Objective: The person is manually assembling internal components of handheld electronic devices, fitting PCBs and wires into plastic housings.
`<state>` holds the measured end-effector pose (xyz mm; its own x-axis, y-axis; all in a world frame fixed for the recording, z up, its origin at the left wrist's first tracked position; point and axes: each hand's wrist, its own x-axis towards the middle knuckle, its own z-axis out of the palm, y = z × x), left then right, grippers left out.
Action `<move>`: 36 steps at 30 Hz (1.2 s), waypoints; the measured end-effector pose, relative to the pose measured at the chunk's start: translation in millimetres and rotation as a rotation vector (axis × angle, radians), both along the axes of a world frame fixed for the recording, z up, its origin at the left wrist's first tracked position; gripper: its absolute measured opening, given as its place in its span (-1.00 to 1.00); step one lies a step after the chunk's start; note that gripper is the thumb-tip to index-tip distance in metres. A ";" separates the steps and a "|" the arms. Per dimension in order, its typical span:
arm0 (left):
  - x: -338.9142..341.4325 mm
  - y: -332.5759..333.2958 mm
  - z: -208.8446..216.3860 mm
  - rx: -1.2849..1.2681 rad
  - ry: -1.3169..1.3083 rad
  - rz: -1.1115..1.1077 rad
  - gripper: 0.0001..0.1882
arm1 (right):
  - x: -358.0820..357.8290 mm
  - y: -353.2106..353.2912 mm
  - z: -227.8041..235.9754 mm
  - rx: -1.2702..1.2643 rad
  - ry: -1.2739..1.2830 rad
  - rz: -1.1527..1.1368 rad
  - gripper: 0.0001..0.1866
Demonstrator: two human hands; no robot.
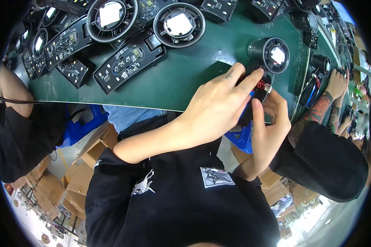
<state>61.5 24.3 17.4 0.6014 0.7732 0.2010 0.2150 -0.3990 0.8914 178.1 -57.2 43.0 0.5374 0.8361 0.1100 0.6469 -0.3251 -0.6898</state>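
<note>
A black fan unit (255, 49) with a round ribbed head lies under my hands at the table's edge, its head pointing away. Thin red wires (261, 84) and a small white wire connector (268, 88) stick out of its open body. My left hand (218, 96) reaches over the body, fingers bent around it, index fingertip close to the wires. At the connector, my right hand (274, 117) is curled with thumb and index finger near each other. A blue part (251, 94) shows between the hands; most of the body is hidden beneath them.
Several black fan heads (179, 25) and curved circuit-board housings (130, 61) crowd the green table (185, 68) at the far left. A tattooed co-worker's arm (319, 109) works at the right beside a similar unit (311, 88). Another person's arm (14, 90) is at left.
</note>
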 end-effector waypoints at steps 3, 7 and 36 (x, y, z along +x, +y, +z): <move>-2.8 0.1 1.8 -0.027 0.006 0.001 -0.54 | 6.8 -7.3 0.8 0.028 0.299 -0.042 -0.59; -0.8 -6.0 -3.4 0.017 -0.002 -0.001 -0.56 | 7.8 -12.2 7.9 0.058 0.474 -0.077 -0.55; -4.1 -6.6 -10.9 0.197 0.043 -0.062 -0.53 | -3.4 28.5 9.0 0.427 -0.138 0.165 -0.60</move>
<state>57.4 17.7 6.5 0.6577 0.6828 0.3181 0.2208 -0.5785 0.7853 174.7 -28.7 52.0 0.3573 0.7734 0.5236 0.7612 0.0837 -0.6431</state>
